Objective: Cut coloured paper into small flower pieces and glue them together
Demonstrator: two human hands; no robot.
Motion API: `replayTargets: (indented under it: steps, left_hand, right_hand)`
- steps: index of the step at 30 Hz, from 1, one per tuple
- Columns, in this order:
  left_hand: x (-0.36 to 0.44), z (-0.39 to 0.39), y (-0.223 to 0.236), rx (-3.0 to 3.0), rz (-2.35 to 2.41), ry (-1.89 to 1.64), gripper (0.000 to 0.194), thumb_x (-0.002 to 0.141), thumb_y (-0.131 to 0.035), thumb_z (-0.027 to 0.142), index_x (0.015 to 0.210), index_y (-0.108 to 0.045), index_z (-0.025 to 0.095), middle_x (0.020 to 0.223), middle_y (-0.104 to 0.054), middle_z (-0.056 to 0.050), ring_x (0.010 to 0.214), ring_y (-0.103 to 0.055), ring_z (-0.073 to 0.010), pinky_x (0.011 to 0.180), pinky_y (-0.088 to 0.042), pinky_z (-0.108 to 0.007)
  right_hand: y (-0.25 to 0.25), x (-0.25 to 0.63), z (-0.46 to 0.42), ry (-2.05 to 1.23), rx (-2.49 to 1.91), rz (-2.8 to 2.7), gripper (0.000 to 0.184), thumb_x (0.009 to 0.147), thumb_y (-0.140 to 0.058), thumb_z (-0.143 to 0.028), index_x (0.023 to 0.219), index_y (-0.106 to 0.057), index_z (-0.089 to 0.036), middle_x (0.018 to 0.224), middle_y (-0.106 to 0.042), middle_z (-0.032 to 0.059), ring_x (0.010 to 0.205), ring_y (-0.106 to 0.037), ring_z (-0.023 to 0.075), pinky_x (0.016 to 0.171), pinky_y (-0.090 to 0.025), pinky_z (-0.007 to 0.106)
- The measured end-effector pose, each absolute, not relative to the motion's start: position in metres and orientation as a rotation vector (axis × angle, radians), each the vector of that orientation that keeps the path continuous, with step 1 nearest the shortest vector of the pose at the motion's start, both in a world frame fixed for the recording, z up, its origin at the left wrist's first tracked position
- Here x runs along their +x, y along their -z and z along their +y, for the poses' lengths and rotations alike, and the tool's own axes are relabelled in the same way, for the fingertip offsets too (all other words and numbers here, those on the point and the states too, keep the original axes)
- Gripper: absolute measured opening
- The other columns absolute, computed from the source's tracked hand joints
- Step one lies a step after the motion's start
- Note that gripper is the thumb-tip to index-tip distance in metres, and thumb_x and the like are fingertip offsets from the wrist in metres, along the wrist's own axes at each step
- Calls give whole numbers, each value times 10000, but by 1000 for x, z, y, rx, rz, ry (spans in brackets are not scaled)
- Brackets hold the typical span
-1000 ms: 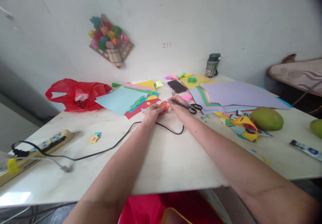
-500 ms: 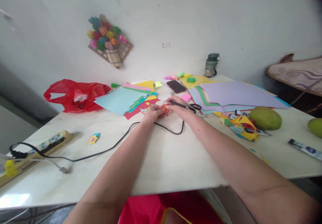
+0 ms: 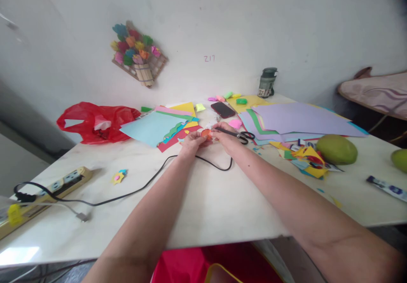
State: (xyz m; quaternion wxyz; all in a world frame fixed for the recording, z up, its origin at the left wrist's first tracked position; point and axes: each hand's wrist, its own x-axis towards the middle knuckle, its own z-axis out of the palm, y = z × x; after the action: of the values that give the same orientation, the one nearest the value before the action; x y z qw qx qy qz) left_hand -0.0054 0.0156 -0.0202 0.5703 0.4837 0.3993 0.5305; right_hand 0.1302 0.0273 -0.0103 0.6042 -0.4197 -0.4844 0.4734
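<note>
Near the middle of the table, my left hand [image 3: 193,141] is closed with its fingertips on a small orange piece [image 3: 206,133]. From the other side, my right hand [image 3: 224,136] pinches the same piece; its material is too small to make out. Black-handled scissors [image 3: 244,137] reach across the back of my right hand, and I cannot tell whether they rest on it or just behind. Red paper [image 3: 168,143] lies left of my hands, partly under a light blue sheet [image 3: 152,127]. A pink lump [image 3: 235,124] and a dark phone [image 3: 223,109] sit beyond them.
A black cord [image 3: 140,188] runs from a power strip [image 3: 68,180] past my wrists. Colored sheets [image 3: 295,117], paper scraps [image 3: 307,160] and a green fruit [image 3: 337,149] are to the right. A red plastic bag [image 3: 85,121] and a yellow paper shape [image 3: 117,177] lie left.
The fingers of both hands shift slightly around the orange piece, which turns a little and shows more of its face now. The other things stay in place; the view moves slightly.
</note>
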Motion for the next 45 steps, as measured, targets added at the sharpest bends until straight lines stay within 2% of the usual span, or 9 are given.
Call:
replayTargets:
  steps: [12, 19, 23, 28, 32, 34, 36, 41, 45]
  left_hand:
    - [-3, 15, 20, 1159, 918, -1267, 367, 589, -789, 370, 739, -521, 168, 661, -687, -20, 682, -690, -198, 733, -541, -330]
    - [-1, 15, 21, 1157, 985, -1317, 353, 620, -771, 369, 699, -488, 174, 651, -676, -8, 619, -684, -188, 658, -551, -318]
    - [-1, 15, 21, 1149, 1002, -1323, 324, 648, -761, 348, 701, -493, 174, 622, -670, -8, 622, -685, -192, 672, -551, -326]
    - [-2, 15, 20, 1148, 1000, -1337, 324, 636, -768, 368, 716, -533, 160, 646, -673, -21, 652, -689, -191, 711, -561, -340]
    - [-3, 16, 20, 1167, 994, -1305, 331, 614, -781, 370, 737, -586, 133, 667, -669, -24, 644, -682, -167, 733, -564, -317]
    - [-4, 16, 20, 1165, 988, -1296, 331, 597, -791, 364, 736, -601, 131, 665, -667, -20, 657, -684, -169, 745, -563, -317]
    - [-5, 17, 22, 1156, 980, -1292, 333, 577, -800, 361, 714, -596, 137, 665, -670, -19, 680, -688, -181, 746, -562, -323]
    - [-7, 17, 24, 1170, 946, -1248, 350, 549, -810, 375, 675, -583, 140, 674, -679, -34, 676, -688, -201, 717, -558, -333]
    - [-8, 17, 23, 1178, 961, -1237, 345, 549, -810, 373, 673, -585, 141, 695, -681, -36, 691, -688, -204, 721, -553, -328]
  right_hand:
    - [12, 127, 27, -1081, -981, -1114, 234, 504, -639, -214, 715, -539, -201, 587, -517, -66, 557, -496, 99, 513, -403, 229]
    - [13, 126, 24, -1059, -991, -1152, 207, 523, -632, -185, 710, -545, -202, 584, -542, -58, 559, -519, 105, 504, -418, 223]
    - [13, 128, 26, -1074, -999, -1158, 213, 568, -628, -168, 768, -562, -200, 629, -593, -46, 602, -564, 113, 533, -430, 223]
    - [11, 135, 31, -950, -982, -1210, 174, 724, -572, -306, 858, -594, -198, 713, -666, 6, 664, -610, 132, 597, -463, 252]
    - [9, 139, 34, -828, -969, -1307, 320, 758, -554, -496, 778, -629, -186, 637, -646, 19, 611, -596, 141, 603, -469, 264]
    - [9, 140, 34, -799, -978, -1330, 366, 755, -545, -538, 720, -630, -183, 625, -638, 26, 611, -593, 147, 601, -465, 264]
    - [8, 140, 34, -805, -976, -1341, 354, 747, -555, -522, 692, -628, -180, 627, -638, 30, 612, -587, 147, 599, -461, 265]
    - [6, 138, 30, -865, -936, -1355, 195, 677, -615, -350, 758, -641, -176, 684, -654, 21, 670, -603, 156, 619, -461, 268]
    - [6, 137, 29, -834, -916, -1387, 178, 675, -611, -338, 750, -639, -179, 700, -658, 19, 705, -612, 166, 657, -466, 282]
